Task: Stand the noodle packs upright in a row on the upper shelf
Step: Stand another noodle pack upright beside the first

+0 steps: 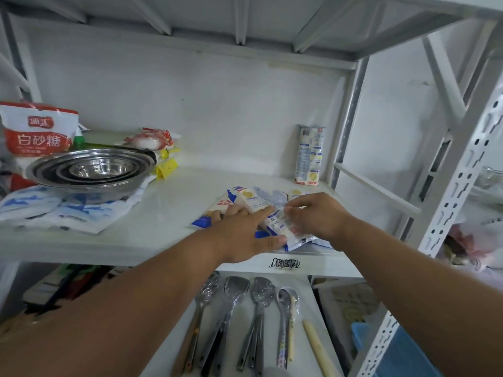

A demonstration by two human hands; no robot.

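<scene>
We see both hands down on a loose heap of noodle packs (251,204) lying flat near the front edge of the upper shelf (163,208), toward its right side. The left hand (242,235) lies palm-down across the heap, fingers spread over the wrappers and the thumb hooked under the near edge of one pack, so it presses and partly grips the pile rather than lifting it. The right hand (313,216) comes in from the right with its fingers curled onto the clear end of a pack; it appears to be pinching that wrapper, though the blur there keeps us from being sure how firmly. One noodle pack (310,156) already stands upright at the back right corner of the shelf, against the wall and close to the rack post (348,115), well apart from the heap.

On the left of the same shelf sit nested steel bowls (92,170) on top of blue-and-white bags (54,210), with a red-and-white sugar bag (38,131) upright behind them and a yellow clip (166,168) just to their right. Below the shelf, wrapped spatulas and spoons (245,317) lie side by side on the lower level
</scene>
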